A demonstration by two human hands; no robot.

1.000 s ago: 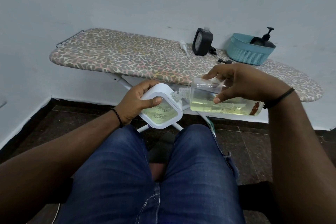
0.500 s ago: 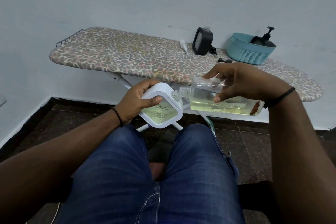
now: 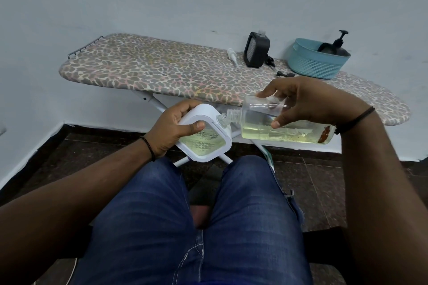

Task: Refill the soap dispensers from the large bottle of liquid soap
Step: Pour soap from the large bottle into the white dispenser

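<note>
I hold the white dispenser [image 3: 203, 133] in my left hand [image 3: 172, 128] at the centre of the frame, fingers curled over its upper left edge and my thumb pressed onto its clear face, so it is gripped, not just resting. The bottle [image 3: 284, 125] lies to its right, in my right hand [image 3: 308, 102], which comes down on it from above: thumb pinching the near side, fingers wrapped over the far side. What matters now is the line between the two mouths. The bottle's long axis runs nearly level across the frame, base at the right, threaded neck pointing left and a little down, and that neck meets the dispenser's small spout [image 3: 222, 120] at its upper right corner; they look to be touching or just apart, I cannot tell which. The yellowish soap sits along the bottle's lower side, and the dispenser already shows a fair pool of the same colour, so I judge the pour is under way. To go on, I think my right hand must lift the base at the right while my left keeps the spout under the neck. Behind, on the ironing board [image 3: 162, 69], a black dispenser [image 3: 256, 53] stands near a basket [image 3: 317, 62].
</note>
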